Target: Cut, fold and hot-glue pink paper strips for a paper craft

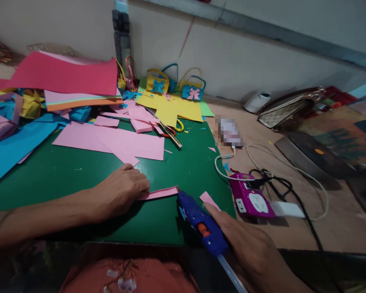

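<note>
My left hand (125, 190) rests on the green board (88, 211), fingers closed on one end of a narrow folded pink paper strip (163, 193). In my right hand (247, 240) is a blue glue gun (201, 219) with an orange trigger and a clear glue stick out of its back. The gun's nozzle meets the far right end of the strip. Just above my right thumb lies a small pink paper piece (209, 199). A large pink sheet (116, 140) spreads beyond my left hand.
Scissors (171, 129) lie on paper scraps. Small paper bags with bows (158, 83) stand against the wall. A purple power extension (251, 195) with cables and a white charging cord sits at the right. Stacked coloured sheets (67, 75) fill the back left.
</note>
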### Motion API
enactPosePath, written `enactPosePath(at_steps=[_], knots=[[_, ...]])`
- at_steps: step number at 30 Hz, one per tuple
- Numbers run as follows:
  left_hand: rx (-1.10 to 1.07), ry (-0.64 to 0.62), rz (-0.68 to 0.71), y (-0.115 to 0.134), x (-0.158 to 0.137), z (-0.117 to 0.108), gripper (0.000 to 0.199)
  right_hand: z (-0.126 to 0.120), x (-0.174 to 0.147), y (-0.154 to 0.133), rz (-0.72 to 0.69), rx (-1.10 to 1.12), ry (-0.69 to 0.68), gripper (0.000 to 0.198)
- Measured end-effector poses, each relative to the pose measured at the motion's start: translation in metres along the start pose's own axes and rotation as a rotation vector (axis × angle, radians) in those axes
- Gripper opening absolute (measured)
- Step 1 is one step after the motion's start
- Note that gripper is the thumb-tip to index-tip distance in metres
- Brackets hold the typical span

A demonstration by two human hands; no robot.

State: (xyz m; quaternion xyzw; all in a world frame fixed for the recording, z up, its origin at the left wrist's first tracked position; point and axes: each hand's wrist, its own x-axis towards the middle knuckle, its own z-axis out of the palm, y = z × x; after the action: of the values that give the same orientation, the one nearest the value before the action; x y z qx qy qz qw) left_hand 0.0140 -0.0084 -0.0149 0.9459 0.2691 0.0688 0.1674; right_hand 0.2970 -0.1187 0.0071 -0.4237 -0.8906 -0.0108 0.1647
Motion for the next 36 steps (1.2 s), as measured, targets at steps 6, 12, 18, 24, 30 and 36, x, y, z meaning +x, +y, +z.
enactPosePath(at_steps=[6,12,18,24,30,36], knots=[[-0.003,-0.007,-0.021,-0.001,0.0,0.001,0.027,0.0,0.008,-0.006,-0.037,-0.007,0.012,0.069],[0.014,-0.005,-0.025,-0.001,0.001,0.001,0.023,-0.002,0.027,-0.014,-0.092,-0.031,0.008,0.064],[0.051,-0.002,-0.036,0.0,0.0,0.002,0.022,0.002,0.037,-0.018,-0.117,-0.055,0.0,0.065],[0.064,0.022,-0.03,0.001,0.002,0.001,0.026,0.001,0.042,-0.022,-0.131,-0.052,-0.059,0.065],[0.07,0.076,-0.082,0.001,-0.009,-0.009,0.02,0.002,0.044,-0.02,-0.145,-0.015,-0.046,0.066],[0.407,0.329,0.018,0.02,-0.043,-0.005,0.018,0.004,0.043,-0.018,-0.119,0.02,-0.069,0.06]])
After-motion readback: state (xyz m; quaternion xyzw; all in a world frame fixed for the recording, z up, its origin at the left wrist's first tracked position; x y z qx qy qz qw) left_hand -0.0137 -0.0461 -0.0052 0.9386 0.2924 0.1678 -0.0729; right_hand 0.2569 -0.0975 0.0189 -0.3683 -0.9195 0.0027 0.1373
